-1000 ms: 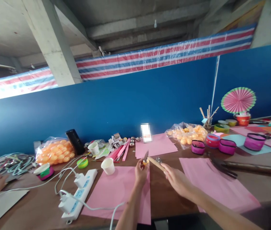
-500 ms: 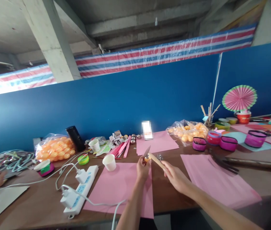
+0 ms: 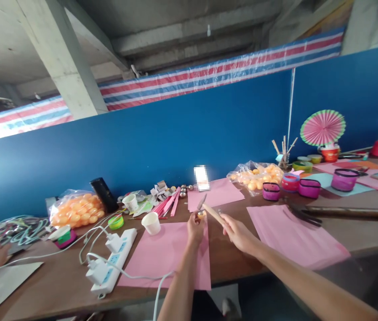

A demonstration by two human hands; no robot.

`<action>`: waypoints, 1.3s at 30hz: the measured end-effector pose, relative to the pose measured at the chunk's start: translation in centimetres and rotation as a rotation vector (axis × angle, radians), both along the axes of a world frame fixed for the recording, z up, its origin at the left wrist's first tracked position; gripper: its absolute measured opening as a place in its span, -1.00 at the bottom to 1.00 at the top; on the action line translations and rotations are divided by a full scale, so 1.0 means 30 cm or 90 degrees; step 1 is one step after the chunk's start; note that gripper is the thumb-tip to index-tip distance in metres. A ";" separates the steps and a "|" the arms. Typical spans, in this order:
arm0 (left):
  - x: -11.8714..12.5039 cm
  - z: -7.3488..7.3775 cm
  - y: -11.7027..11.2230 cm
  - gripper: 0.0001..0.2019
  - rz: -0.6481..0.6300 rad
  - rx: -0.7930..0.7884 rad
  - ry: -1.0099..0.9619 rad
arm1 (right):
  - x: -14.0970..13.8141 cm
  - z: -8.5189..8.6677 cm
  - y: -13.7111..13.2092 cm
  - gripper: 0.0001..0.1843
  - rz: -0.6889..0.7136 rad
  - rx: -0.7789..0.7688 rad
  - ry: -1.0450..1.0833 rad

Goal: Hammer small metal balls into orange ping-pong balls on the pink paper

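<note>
Head camera view: at the lower centre of the frame the left hand (image 3: 195, 228) is raised above the brown table (image 3: 239, 267), its fingers pinched around a small orange ball (image 3: 201, 215) that shows just above the fingertips. The right hand (image 3: 239, 232), just to the right of it, is clenched around the wooden handle of a knife (image 3: 213, 212). The handle slants up and to the left, and the grey blade ends right above the ball; whether the blade touches it is too small to tell.

Below both hands lies a pink paper sheet (image 3: 162, 261). A white paper cup (image 3: 151, 223) stands just beyond its far left corner, and a white power strip (image 3: 112, 263) with plugs and cables lies to its left. A clear bag of orange balls (image 3: 75, 213) sits at middle left, a second bag (image 3: 259, 174) at middle right, with pink baskets (image 3: 271, 191) beside it. A pink and green paper fan (image 3: 322, 128) stands at the far right against the blue wall (image 3: 142, 147).
</note>
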State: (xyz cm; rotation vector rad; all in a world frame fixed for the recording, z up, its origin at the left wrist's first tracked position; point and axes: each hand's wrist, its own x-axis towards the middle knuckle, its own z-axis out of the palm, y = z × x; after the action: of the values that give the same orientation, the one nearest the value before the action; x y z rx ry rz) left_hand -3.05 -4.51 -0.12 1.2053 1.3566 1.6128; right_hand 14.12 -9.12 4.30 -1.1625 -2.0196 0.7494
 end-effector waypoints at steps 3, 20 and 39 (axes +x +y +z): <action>-0.003 0.003 0.001 -0.62 0.003 -0.002 -0.002 | 0.000 -0.011 0.010 -0.61 -0.007 0.000 0.019; -0.014 -0.017 0.013 -0.58 0.007 -0.003 0.020 | 0.072 -0.045 0.000 -0.50 -0.002 0.108 -0.078; 0.002 0.003 -0.004 -0.60 0.033 0.040 0.085 | 0.081 -0.052 0.006 -0.49 0.003 0.171 -0.110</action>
State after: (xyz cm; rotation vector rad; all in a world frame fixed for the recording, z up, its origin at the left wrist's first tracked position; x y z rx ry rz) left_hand -2.97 -4.62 -0.02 1.3467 1.4406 1.6468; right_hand 16.56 -8.92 2.72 -1.0950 -2.1863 0.3740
